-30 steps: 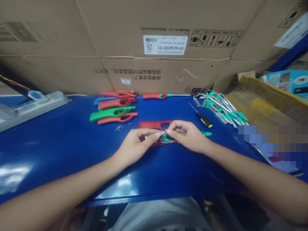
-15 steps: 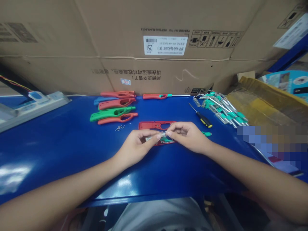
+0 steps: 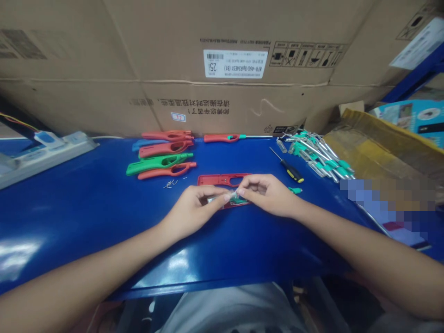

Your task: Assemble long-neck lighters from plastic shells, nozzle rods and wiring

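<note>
My left hand point(image 3: 194, 210) and my right hand point(image 3: 267, 194) meet over an open red plastic handle shell point(image 3: 218, 180) that lies flat on the blue table point(image 3: 86, 208). Both hands pinch a small clear and metal insert with a green part point(image 3: 233, 197) between thumb and fingertips, just above the shell's near edge. A small green piece point(image 3: 294, 190) lies right of my right hand.
Red, green and blue lighter handles point(image 3: 163, 155) lie in a row at the back left, with tiny screws point(image 3: 171, 183) beside them. A long red lighter point(image 3: 229, 137), a black-yellow screwdriver point(image 3: 289, 169) and a pile of green-tipped metal tubes point(image 3: 319, 157) lie at the back right. Cardboard boxes point(image 3: 208, 69) wall the rear.
Both hands stay pinched on the insert over the red shell; the view has shifted a little, nothing else moved.
</note>
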`<action>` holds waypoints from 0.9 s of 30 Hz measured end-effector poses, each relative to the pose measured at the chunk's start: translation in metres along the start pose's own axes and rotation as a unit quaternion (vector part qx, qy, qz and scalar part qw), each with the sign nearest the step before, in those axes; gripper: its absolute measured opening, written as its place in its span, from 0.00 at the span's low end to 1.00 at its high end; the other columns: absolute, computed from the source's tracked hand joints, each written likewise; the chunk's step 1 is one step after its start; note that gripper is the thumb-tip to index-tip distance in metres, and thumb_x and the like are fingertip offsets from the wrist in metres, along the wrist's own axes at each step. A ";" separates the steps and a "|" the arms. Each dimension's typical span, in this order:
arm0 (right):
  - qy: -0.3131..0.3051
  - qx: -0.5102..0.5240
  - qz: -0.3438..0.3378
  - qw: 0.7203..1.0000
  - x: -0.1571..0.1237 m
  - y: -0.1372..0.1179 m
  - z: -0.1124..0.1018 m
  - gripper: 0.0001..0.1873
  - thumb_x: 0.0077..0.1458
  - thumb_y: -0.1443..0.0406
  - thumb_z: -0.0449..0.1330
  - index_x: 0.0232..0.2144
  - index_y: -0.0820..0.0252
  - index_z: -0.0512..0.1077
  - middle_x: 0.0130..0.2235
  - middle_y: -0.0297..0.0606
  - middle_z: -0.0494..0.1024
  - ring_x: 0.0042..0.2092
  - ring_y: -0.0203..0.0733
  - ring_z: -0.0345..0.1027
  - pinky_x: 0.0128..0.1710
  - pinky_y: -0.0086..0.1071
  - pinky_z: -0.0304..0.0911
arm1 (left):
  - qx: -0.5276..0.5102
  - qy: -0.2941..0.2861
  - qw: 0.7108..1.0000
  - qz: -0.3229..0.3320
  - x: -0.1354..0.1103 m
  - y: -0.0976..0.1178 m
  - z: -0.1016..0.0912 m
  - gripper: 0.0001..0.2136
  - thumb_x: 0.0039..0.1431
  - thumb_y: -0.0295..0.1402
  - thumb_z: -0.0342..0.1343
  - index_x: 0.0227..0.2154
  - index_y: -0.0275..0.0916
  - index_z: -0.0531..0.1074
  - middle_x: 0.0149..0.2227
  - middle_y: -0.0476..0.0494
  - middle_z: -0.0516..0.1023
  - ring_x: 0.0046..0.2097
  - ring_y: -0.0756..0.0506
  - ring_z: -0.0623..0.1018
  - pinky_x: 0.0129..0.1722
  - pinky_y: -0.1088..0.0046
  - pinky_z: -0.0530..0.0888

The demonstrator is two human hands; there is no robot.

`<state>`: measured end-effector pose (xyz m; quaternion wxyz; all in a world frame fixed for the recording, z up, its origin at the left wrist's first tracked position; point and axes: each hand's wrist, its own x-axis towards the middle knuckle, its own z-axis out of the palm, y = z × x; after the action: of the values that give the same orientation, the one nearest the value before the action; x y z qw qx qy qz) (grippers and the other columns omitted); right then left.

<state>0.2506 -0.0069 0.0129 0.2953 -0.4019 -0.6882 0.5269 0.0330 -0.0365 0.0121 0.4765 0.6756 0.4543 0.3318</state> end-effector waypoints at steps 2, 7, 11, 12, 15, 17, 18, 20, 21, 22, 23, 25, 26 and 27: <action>-0.002 0.008 0.004 1.000 0.000 -0.001 -0.001 0.17 0.53 0.53 0.65 0.29 0.61 0.73 0.25 0.31 0.71 0.25 0.31 0.61 0.26 0.28 0.58 | -0.008 0.003 1.000 -0.010 0.000 0.000 0.000 0.13 0.62 0.40 0.61 0.41 0.38 0.83 0.37 0.45 0.85 0.36 0.46 0.80 0.36 0.75 0.73; 0.001 0.024 0.007 1.000 0.000 0.000 -0.001 0.17 0.53 0.52 0.65 0.32 0.62 0.75 0.28 0.33 0.74 0.27 0.32 0.64 0.28 0.28 0.61 | -0.039 0.004 0.999 -0.028 0.000 0.001 0.000 0.14 0.60 0.42 0.62 0.42 0.37 0.83 0.40 0.43 0.85 0.38 0.44 0.81 0.39 0.73 0.75; -0.003 0.031 0.008 0.999 0.001 0.001 -0.001 0.18 0.53 0.52 0.66 0.33 0.62 0.76 0.29 0.34 0.75 0.30 0.33 0.65 0.31 0.29 0.62 | -0.040 0.007 0.999 -0.028 0.000 0.001 0.001 0.15 0.60 0.42 0.62 0.41 0.37 0.83 0.37 0.44 0.85 0.35 0.46 0.80 0.36 0.74 0.75; -0.001 0.031 0.006 1.000 0.001 0.002 -0.001 0.18 0.53 0.52 0.66 0.33 0.62 0.76 0.29 0.35 0.75 0.30 0.33 0.65 0.30 0.29 0.62 | -0.040 0.007 0.999 -0.027 0.000 0.000 0.001 0.15 0.60 0.42 0.62 0.41 0.37 0.83 0.37 0.44 0.85 0.34 0.46 0.80 0.35 0.74 0.75; 0.002 0.031 0.003 1.000 0.000 0.002 -0.001 0.18 0.53 0.51 0.66 0.34 0.62 0.76 0.30 0.35 0.75 0.29 0.33 0.65 0.30 0.29 0.62 | -0.038 0.008 0.999 -0.026 0.000 0.000 0.001 0.15 0.59 0.43 0.62 0.41 0.37 0.83 0.36 0.44 0.85 0.33 0.47 0.79 0.33 0.74 0.74; 0.002 0.033 0.007 0.999 0.000 0.002 -0.002 0.18 0.52 0.52 0.67 0.33 0.62 0.75 0.28 0.33 0.74 0.28 0.32 0.63 0.28 0.28 0.60 | -0.036 0.010 0.999 -0.029 0.000 0.000 0.001 0.14 0.59 0.43 0.62 0.40 0.37 0.83 0.35 0.45 0.85 0.33 0.47 0.79 0.33 0.75 0.73; 0.001 0.036 0.009 0.999 0.000 0.002 -0.002 0.18 0.52 0.52 0.67 0.33 0.62 0.75 0.28 0.32 0.73 0.27 0.32 0.62 0.28 0.28 0.60 | -0.034 0.012 0.999 -0.031 0.000 0.000 0.001 0.14 0.60 0.42 0.62 0.40 0.37 0.83 0.35 0.45 0.85 0.33 0.47 0.79 0.33 0.75 0.73; 0.001 0.040 0.010 0.999 0.000 0.002 -0.002 0.18 0.52 0.53 0.67 0.33 0.62 0.75 0.27 0.31 0.72 0.27 0.31 0.62 0.27 0.28 0.59 | -0.030 0.014 0.999 -0.033 0.000 0.001 0.001 0.14 0.60 0.42 0.61 0.40 0.38 0.83 0.35 0.45 0.85 0.33 0.47 0.78 0.34 0.75 0.73; 0.001 0.042 0.010 0.999 0.000 0.003 -0.002 0.18 0.51 0.53 0.68 0.32 0.62 0.75 0.26 0.31 0.72 0.27 0.31 0.62 0.28 0.28 0.59 | -0.027 0.014 0.999 -0.033 0.000 0.001 0.001 0.14 0.60 0.42 0.61 0.40 0.38 0.83 0.36 0.45 0.85 0.33 0.47 0.78 0.34 0.75 0.73; 0.001 0.043 0.009 0.999 0.001 0.003 -0.002 0.18 0.51 0.52 0.68 0.32 0.62 0.74 0.27 0.32 0.73 0.28 0.32 0.62 0.29 0.28 0.59 | -0.025 0.013 0.999 -0.034 0.001 0.001 0.001 0.14 0.61 0.42 0.61 0.40 0.38 0.83 0.36 0.45 0.85 0.34 0.47 0.78 0.34 0.75 0.73; 0.001 0.042 0.009 0.999 0.001 0.003 -0.002 0.18 0.51 0.52 0.68 0.31 0.62 0.74 0.27 0.32 0.73 0.28 0.32 0.63 0.29 0.28 0.60 | -0.022 0.013 0.999 -0.033 0.001 0.001 0.001 0.14 0.61 0.42 0.61 0.40 0.38 0.83 0.36 0.45 0.85 0.33 0.47 0.78 0.34 0.75 0.72; 0.006 0.037 0.006 0.999 0.001 0.003 -0.002 0.19 0.50 0.51 0.68 0.31 0.62 0.75 0.28 0.33 0.74 0.29 0.33 0.64 0.31 0.29 0.61 | -0.012 0.012 0.999 -0.030 0.001 0.000 0.001 0.14 0.61 0.43 0.61 0.40 0.38 0.83 0.35 0.46 0.85 0.33 0.48 0.77 0.34 0.75 0.72; 0.010 0.033 0.003 0.999 0.001 0.003 -0.001 0.19 0.50 0.51 0.68 0.31 0.62 0.75 0.28 0.33 0.74 0.29 0.33 0.65 0.31 0.29 0.62 | -0.004 0.012 1.000 -0.027 0.001 -0.001 0.001 0.15 0.61 0.43 0.60 0.39 0.38 0.83 0.34 0.46 0.84 0.33 0.48 0.77 0.33 0.75 0.71; 0.014 0.028 0.000 1.000 0.001 0.003 -0.001 0.19 0.50 0.51 0.68 0.30 0.62 0.75 0.28 0.34 0.74 0.29 0.34 0.65 0.31 0.29 0.62 | 0.005 0.013 1.000 -0.022 0.001 -0.001 0.001 0.15 0.62 0.43 0.60 0.39 0.38 0.83 0.33 0.46 0.84 0.33 0.47 0.77 0.33 0.75 0.71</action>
<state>0.2515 -0.0055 0.0102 0.3163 -0.4006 -0.6690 0.5403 0.0339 -0.0356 0.0108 0.4740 0.6634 0.4772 0.3278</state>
